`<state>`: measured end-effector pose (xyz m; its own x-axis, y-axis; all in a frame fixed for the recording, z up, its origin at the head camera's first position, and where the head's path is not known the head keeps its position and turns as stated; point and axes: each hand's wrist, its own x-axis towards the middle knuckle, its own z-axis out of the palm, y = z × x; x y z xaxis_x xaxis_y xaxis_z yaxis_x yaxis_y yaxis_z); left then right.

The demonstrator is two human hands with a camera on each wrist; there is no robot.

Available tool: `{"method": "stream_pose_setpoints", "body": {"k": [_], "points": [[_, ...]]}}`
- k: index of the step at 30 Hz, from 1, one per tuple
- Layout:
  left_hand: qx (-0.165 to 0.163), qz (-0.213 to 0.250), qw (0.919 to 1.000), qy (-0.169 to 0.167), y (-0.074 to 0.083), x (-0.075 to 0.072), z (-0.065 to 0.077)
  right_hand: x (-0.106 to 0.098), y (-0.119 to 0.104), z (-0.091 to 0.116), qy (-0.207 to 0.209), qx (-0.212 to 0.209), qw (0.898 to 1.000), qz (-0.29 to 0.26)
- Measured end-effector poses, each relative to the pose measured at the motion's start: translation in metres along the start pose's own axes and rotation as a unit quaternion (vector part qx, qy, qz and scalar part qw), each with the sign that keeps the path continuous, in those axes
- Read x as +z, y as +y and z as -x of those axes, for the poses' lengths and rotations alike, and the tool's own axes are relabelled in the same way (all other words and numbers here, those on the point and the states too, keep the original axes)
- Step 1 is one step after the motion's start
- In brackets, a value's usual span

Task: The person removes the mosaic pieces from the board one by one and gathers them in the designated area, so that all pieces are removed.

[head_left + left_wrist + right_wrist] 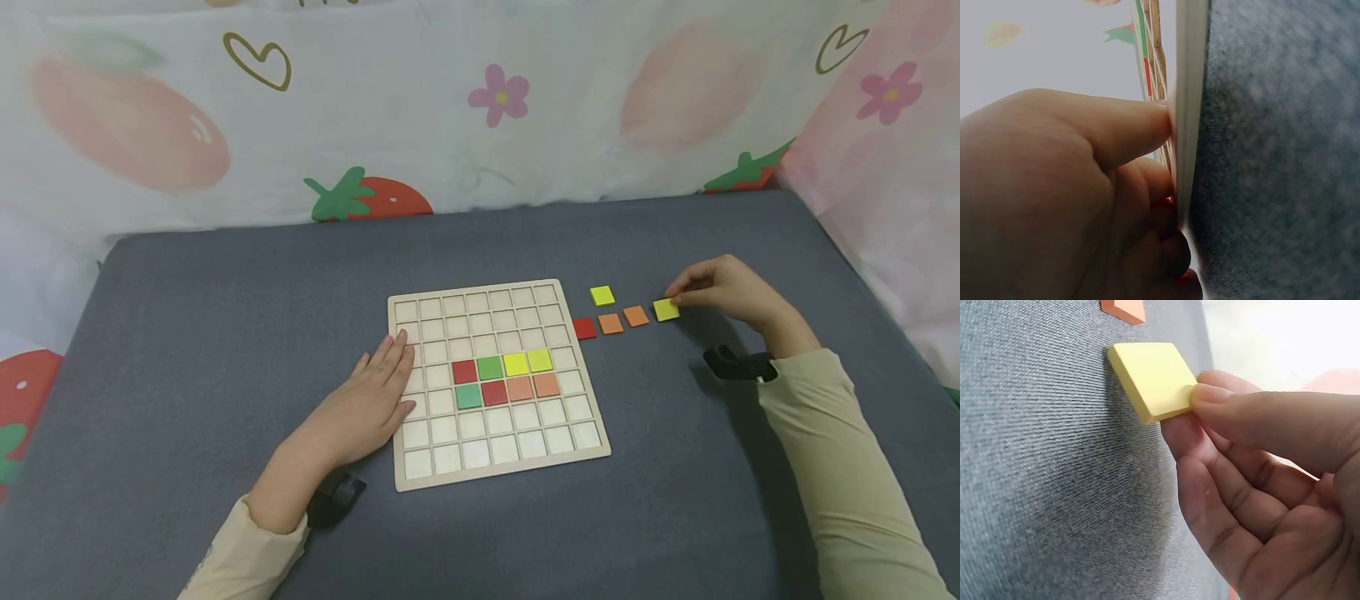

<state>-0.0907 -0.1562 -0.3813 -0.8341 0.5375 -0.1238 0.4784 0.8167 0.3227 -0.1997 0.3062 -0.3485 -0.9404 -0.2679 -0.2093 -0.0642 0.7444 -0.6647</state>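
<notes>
My right hand (723, 287) pinches a yellow square tile (1154, 378) between thumb and fingers, close over the cloth at the right end of a row of tiles. The left hand (367, 400) rests on the left edge of a wooden grid board (501, 475), its fingers straight and lying over the rim. In the left wrist view, the thumb (1129, 125) touches the board's side. Two rows of coloured tiles fill cells mid-board: red, green and two yellow above; green, red and two orange below.
Right of the board lie a red tile (584, 328) at its edge, two orange tiles (610, 323) and another yellow tile (602, 296) behind them. Dark grey cloth (247, 317) covers the table. A printed curtain (570, 150) hangs along the back and right side.
</notes>
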Motion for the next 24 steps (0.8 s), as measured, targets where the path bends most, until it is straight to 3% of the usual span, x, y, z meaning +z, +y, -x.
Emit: {"method": "stream_pose_setpoints", "body": {"k": [24], "points": [[-0.005,-0.001,1.0,-0.008,0.0002,-0.0012,0.0008,0.006,0.0022,-0.0072,-0.013,0.003,1.0,-0.003]]}}
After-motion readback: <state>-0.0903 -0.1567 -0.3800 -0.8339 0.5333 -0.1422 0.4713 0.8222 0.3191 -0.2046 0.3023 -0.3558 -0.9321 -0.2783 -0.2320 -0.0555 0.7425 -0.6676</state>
